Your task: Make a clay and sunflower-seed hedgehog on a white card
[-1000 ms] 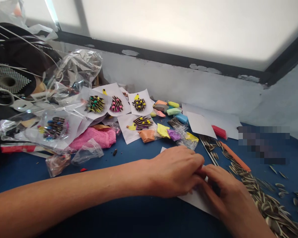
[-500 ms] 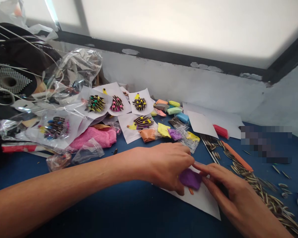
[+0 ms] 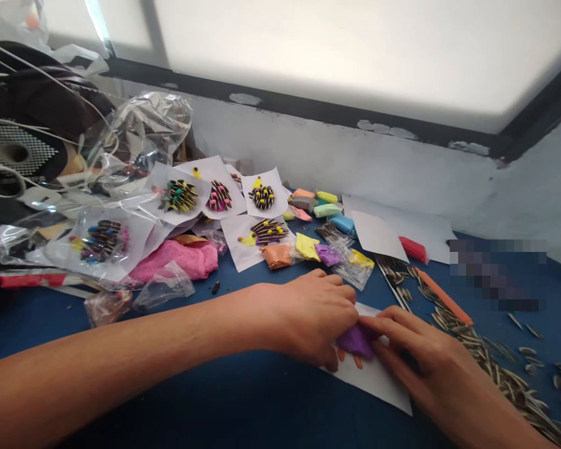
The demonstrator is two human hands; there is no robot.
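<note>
A flattened piece of purple modelling clay point(image 3: 355, 340) lies on a white paper sheet point(image 3: 386, 385), with two small orange clay bits point(image 3: 357, 362) just below it. My left hand point(image 3: 315, 318) curls over the clay's left and upper side, its fingers closed against it; the fingertips are partly hidden. From the right, my right hand point(image 3: 418, 352) pinches the clay's right edge between thumb and fingers. The fingers of both hands almost meet above the clay.
Sunflower seeds point(image 3: 505, 374) spread along the right, beside an orange stick point(image 3: 444, 296). Behind my hands lie clay packets point(image 3: 327, 254) and paper sheets with seed-covered hedgehogs point(image 3: 262, 197). A pink cloth point(image 3: 175, 259) and plastic bags point(image 3: 144, 125) crowd the left.
My left hand has shifted slightly left and my right fingers have moved in over the clay's upper edge. A second orange bit now shows below the clay.
</note>
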